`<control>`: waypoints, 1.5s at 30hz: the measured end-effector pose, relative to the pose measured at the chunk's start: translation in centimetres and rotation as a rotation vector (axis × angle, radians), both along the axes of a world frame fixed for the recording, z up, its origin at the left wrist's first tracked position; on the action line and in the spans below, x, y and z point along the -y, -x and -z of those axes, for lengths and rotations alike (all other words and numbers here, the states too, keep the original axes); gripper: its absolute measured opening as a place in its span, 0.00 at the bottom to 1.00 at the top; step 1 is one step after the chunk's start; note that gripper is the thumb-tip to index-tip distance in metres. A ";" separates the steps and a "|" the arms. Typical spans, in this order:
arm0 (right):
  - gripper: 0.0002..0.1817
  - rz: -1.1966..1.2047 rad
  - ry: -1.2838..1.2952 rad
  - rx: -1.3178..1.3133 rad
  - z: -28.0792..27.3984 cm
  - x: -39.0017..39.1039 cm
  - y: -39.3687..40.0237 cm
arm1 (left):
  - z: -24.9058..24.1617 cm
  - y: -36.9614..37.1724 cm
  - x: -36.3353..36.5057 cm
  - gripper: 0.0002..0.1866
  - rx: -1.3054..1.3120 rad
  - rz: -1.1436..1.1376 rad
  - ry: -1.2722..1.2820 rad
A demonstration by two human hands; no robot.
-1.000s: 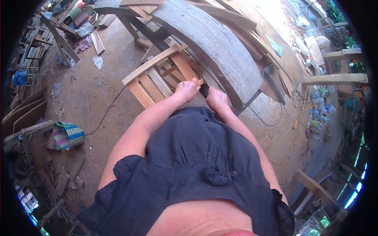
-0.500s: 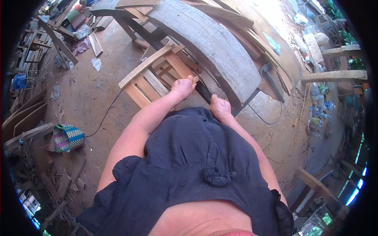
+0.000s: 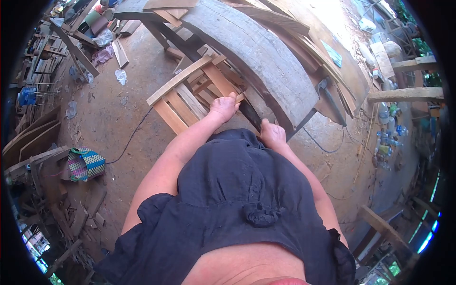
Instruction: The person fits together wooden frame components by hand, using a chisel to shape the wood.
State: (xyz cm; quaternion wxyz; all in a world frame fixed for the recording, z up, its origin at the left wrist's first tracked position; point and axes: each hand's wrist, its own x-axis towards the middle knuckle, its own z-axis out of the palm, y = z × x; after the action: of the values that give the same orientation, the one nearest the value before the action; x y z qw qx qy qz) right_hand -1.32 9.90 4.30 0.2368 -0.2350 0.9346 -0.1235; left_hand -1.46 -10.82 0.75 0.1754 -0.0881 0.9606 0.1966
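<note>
Wood on pretty much every side here, and the piece being worked is a slatted frame (image 3: 190,97) tilted just in front of the person's body, next to a thick grey bench top (image 3: 256,54) that looks curved through the lens. Left hand (image 3: 223,109) is curled at the near right end of the frame, fingers bunched and gripping it with the thumb lying by a short pale wooden end (image 3: 240,98), though I can't tell where each fingertip sits because the back of the hand covers them. Right hand (image 3: 273,134) is a bit lower and farther right, fingers folded tight together around the near end of a dark narrow strip (image 3: 250,115), which slants up toward the frame between both hands. Kinda blade-like, but too dark to be sure, and the part inside the fist is hidden. Off left there's a checkered woven basket (image 3: 86,164) with a dark cord (image 3: 131,142) running from near it toward the frame, and over right some plastic bottles (image 3: 390,140) lie by the bare floor (image 3: 332,156)
</note>
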 end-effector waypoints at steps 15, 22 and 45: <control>0.05 0.014 0.063 -0.023 2.4 2.8 2.0 | 0.0 -0.1 0.0 0.18 -0.006 0.016 -0.013; 0.05 0.015 0.068 -0.042 3.1 2.0 0.9 | 0.2 -0.1 0.2 0.17 -0.005 0.039 -0.047; 0.06 0.031 0.140 -0.041 3.6 2.8 2.4 | 0.3 0.1 -0.6 0.18 -0.005 0.038 0.025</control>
State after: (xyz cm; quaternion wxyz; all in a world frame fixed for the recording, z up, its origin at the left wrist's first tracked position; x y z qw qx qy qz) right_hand -3.75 7.05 0.71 0.1987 -0.2389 0.9318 -0.1875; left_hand -1.60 -10.20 0.50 0.1754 -0.0715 0.9650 0.1813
